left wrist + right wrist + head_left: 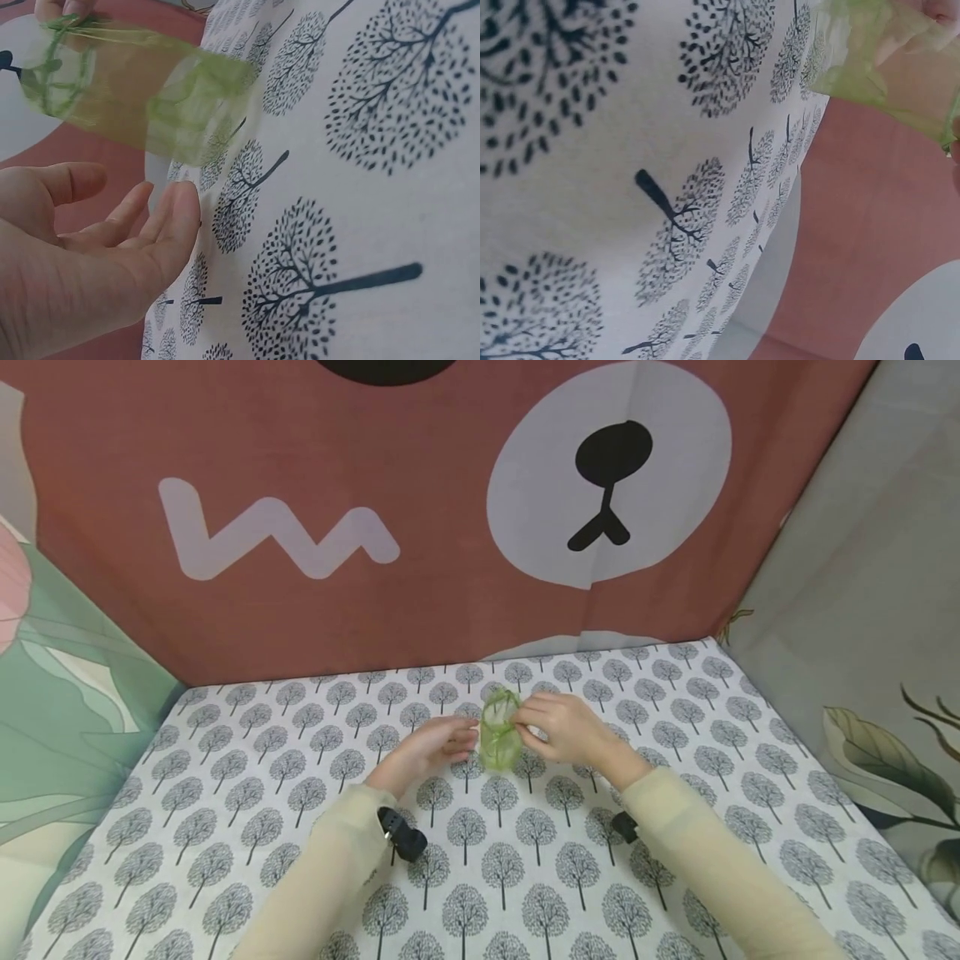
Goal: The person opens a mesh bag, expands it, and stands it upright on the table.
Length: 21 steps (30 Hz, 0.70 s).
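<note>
A sheer light-green mesh pouch, with darker green cord near its top, hangs upright over the cloth. My right hand pinches its upper edge from the right side. In the left wrist view, the right fingertips grip the gathered end of the pouch, and its see-through body stretches away from them. Beside the pouch on the left is my left hand, palm turned toward it. Its fingers are loosely bent with nothing between them. Only a sliver of the right hand shows in the right wrist view.
A white cloth printed with dark trees covers the table. Behind it hangs a reddish-brown curtain with a cartoon bear face. Patterned fabric closes off the right side, and leafy green fabric the left.
</note>
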Each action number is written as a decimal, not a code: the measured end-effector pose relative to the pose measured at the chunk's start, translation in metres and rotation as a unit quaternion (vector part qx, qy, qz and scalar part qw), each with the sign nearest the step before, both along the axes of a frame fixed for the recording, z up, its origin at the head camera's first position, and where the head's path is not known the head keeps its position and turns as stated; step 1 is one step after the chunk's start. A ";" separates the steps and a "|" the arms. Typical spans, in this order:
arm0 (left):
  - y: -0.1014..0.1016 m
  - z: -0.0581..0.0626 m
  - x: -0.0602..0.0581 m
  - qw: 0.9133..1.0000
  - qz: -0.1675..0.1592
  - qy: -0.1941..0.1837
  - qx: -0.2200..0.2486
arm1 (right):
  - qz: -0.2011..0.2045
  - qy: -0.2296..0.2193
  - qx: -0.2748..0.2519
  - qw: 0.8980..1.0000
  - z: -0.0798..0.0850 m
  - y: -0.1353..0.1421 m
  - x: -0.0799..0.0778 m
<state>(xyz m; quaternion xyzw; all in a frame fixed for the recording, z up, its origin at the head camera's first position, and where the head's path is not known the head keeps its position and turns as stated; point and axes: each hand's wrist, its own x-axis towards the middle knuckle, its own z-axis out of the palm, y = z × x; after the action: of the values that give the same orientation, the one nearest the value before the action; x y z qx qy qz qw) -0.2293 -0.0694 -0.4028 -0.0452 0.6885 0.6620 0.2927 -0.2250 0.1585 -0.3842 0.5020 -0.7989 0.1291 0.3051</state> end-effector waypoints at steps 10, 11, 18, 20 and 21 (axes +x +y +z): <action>-0.001 0.003 -0.003 1.000 -0.018 -0.005 -0.004 | 0.001 -0.007 0.022 1.000 0.001 -0.002 -0.001; -0.001 0.003 -0.003 1.000 -0.019 -0.004 -0.006 | 0.000 -0.006 0.023 1.000 0.001 -0.002 -0.001; -0.001 0.002 -0.004 1.000 -0.017 -0.005 -0.001 | -0.002 0.008 0.005 1.000 -0.003 -0.001 -0.002; -0.001 0.002 -0.004 1.000 -0.017 -0.003 0.001 | -0.004 0.011 -0.001 1.000 -0.003 -0.001 -0.003; -0.002 0.003 -0.004 1.000 -0.019 0.000 0.000 | -0.005 0.012 -0.005 1.000 -0.003 -0.001 -0.003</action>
<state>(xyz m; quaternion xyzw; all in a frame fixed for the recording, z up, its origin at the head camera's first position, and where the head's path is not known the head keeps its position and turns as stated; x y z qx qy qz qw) -0.2332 -0.0710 -0.4003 -0.0325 0.6889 0.6567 0.3052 -0.2279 0.1575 -0.3873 0.4978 -0.7973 0.1258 0.3175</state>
